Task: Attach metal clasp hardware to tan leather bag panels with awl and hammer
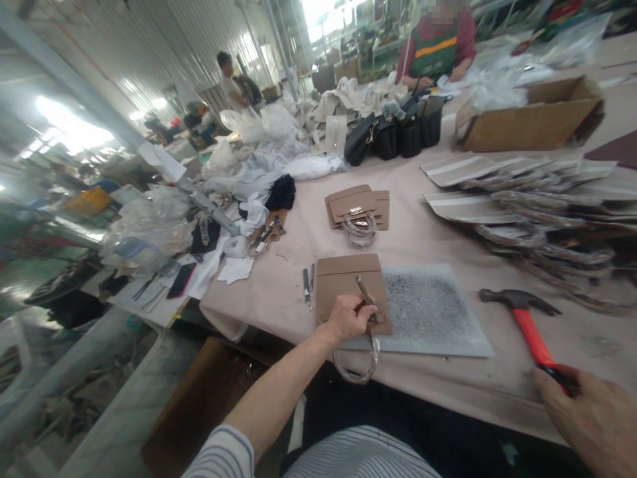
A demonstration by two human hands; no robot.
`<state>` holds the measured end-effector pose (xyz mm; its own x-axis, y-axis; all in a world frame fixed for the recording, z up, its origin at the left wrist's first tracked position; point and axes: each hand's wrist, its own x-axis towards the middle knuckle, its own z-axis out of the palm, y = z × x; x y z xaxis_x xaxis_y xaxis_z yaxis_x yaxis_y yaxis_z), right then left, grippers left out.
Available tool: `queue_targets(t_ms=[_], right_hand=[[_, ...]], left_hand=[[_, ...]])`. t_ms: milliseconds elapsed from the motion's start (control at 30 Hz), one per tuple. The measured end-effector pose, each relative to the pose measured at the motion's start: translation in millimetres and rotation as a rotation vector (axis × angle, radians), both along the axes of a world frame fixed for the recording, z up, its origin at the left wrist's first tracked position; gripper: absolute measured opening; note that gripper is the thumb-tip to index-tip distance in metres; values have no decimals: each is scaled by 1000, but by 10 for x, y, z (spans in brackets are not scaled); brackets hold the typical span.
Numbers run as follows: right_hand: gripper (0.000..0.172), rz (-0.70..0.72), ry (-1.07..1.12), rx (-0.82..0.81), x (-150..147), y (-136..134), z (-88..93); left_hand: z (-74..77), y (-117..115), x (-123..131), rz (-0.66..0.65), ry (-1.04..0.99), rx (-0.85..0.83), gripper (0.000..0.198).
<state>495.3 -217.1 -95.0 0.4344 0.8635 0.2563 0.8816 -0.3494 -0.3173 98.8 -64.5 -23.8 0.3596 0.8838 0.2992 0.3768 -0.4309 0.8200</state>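
My left hand (348,318) is closed around a slim metal punch tool (365,291), which stands tilted on a tan leather bag panel (348,279). The panel lies partly on a speckled grey stone slab (432,312), and its plastic-wrapped handle (355,368) hangs over the table's front edge. My right hand (592,415) at the lower right grips the black end of a red-handled hammer (527,325), whose dark head rests on the table to the right of the slab.
Two small metal tools (307,282) lie left of the panel. More tan panels (358,209) sit farther back, striped flat pieces (522,192) at right, black bags (398,136) and a cardboard box (532,119) beyond. A person in red (438,46) works opposite.
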Motion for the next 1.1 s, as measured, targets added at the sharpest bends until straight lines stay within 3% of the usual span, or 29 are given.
queue_targets(t_ms=[100, 200, 267, 333, 367, 533, 667, 1100], right_hand=[[37, -55, 71, -46, -186, 13, 264], [48, -5, -193, 133, -561, 77, 563], [45, 199, -224, 238, -911, 185, 698], [35, 513, -25, 250, -1284, 356, 744], [32, 590, 18, 238, -1460, 461, 739], [16, 693, 58, 157, -2015, 962, 657], [12, 745, 59, 111, -2102, 1123, 661], [17, 776, 206, 68, -2088, 1188, 612]], left_hand=[[39, -3, 13, -16, 32, -20, 12], [68, 9, 29, 11, 62, -83, 10], [85, 28, 34, 18, 68, -129, 10], [105, 51, 35, 4, 74, -159, 9], [118, 63, 35, -2, 79, -170, 9], [186, 111, 28, -36, 94, -183, 9], [202, 136, 12, -50, 115, -188, 10], [101, 51, -14, -9, 78, -127, 11]])
